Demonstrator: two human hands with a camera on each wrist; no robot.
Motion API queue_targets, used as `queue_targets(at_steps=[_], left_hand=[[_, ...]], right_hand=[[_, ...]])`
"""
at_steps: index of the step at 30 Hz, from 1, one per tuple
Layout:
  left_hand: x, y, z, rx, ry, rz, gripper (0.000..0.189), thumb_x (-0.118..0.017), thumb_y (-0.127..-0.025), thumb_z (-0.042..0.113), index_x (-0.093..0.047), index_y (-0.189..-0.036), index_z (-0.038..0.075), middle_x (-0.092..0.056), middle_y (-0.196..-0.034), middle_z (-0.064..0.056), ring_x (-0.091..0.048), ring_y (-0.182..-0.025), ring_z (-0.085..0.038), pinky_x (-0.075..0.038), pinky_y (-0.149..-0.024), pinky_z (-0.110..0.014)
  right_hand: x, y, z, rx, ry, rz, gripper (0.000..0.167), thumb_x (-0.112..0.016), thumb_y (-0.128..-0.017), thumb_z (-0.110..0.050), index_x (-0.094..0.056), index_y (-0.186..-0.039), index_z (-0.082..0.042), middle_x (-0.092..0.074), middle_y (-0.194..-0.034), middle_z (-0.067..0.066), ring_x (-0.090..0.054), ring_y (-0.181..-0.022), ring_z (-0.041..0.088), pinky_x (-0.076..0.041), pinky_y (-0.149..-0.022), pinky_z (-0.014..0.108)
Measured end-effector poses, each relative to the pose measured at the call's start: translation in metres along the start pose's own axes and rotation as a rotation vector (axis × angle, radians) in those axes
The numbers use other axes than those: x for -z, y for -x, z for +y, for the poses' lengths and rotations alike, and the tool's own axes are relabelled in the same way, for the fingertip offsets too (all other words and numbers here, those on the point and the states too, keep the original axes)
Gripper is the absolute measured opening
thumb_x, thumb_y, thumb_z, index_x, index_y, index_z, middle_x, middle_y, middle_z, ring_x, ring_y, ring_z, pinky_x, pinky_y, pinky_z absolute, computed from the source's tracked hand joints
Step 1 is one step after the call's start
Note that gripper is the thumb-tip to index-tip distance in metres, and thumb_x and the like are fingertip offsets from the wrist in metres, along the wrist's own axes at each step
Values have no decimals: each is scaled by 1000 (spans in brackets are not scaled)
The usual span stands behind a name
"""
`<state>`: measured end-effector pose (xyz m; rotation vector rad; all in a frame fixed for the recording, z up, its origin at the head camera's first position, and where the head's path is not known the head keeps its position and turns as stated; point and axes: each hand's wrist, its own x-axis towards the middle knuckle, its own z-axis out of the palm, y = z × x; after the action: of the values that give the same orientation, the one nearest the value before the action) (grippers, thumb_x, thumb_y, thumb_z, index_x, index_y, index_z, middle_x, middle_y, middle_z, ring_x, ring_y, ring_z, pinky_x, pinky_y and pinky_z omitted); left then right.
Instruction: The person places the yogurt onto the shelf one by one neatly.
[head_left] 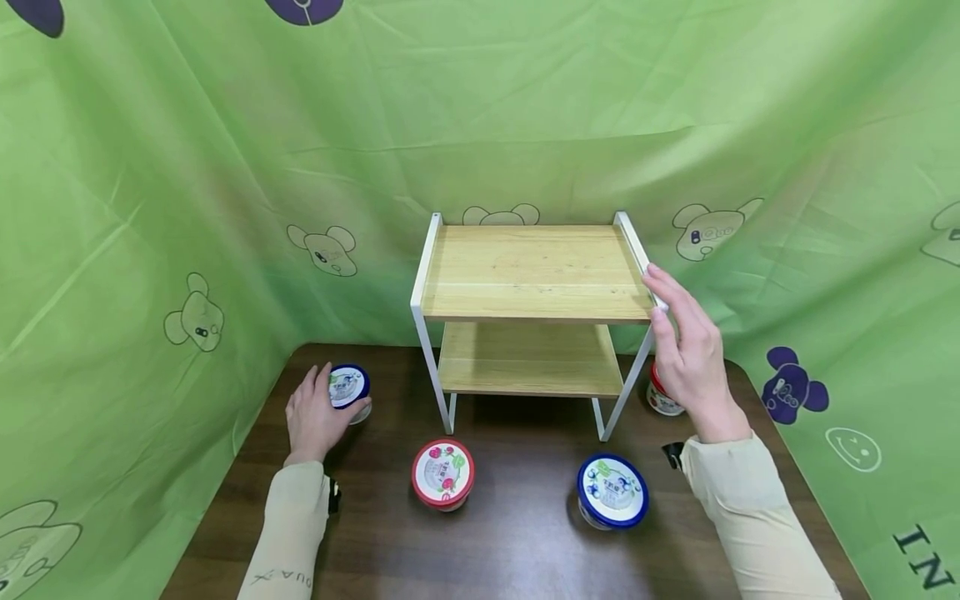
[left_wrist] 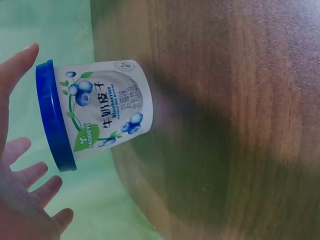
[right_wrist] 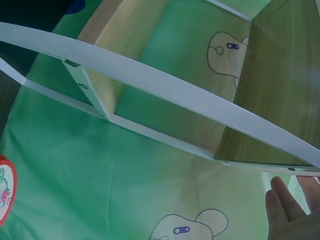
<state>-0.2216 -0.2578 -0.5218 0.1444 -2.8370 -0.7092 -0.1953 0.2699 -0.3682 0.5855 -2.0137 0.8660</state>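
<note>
A tub with a blue lid and blueberry print (left_wrist: pixel 102 105) stands upright at the table's left rear. Around its lid my left hand (head_left: pixel 313 417) is spread, thumb on one side and fingers (left_wrist: pixel 47 190) on the other; whether it touches cannot be told. At the upper right side of a two-tier shelf (head_left: pixel 536 271), my right hand (head_left: pixel 692 358) has its straight fingers beside the white metal frame (right_wrist: pixel 165 90). Contact there is hard to make out. Partly behind that hand is a red-lidded tub (head_left: pixel 663 398).
Another red-lidded tub (head_left: pixel 442 475) sits in front of the shelf's left leg. A second blue-lidded tub (head_left: pixel 612 492) is at the front right on the dark wooden table (head_left: pixel 510 550). Green printed cloth (head_left: pixel 525 108) hangs behind and at both sides.
</note>
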Motion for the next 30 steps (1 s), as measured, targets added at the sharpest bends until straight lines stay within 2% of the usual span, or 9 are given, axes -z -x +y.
queue_targets(at_steps=[10,23,30], left_hand=[[-2,0,-3,23,-5,-37,103,-81,-82,50,-29,-157,1,-28,-157,-30,-30,-138,-53,-23,-108,-70],[-8,0,-4,48,49,-42,103,-80,-84,47,-27,-157,-1,-32,-154,-31,-36,-134,-53,-26,-109,-68],[-7,-3,-4,55,48,-59,103,-81,-84,46,-26,-157,-2,-31,-154,-32,-36,-133,-53,-29,-108,-68]], right_hand=[[-1,3,1,-27,-10,-9,42,-45,-104,-16,-57,-143,-5,-52,-151,6,-47,-138,30,-34,-116,36],[-4,2,1,-38,-34,10,43,-43,-102,-13,-59,-141,-4,-53,-149,8,-47,-138,30,-34,-116,34],[-5,2,1,-35,-45,23,43,-43,-102,-13,-59,-141,-3,-54,-149,7,-48,-137,31,-34,-116,35]])
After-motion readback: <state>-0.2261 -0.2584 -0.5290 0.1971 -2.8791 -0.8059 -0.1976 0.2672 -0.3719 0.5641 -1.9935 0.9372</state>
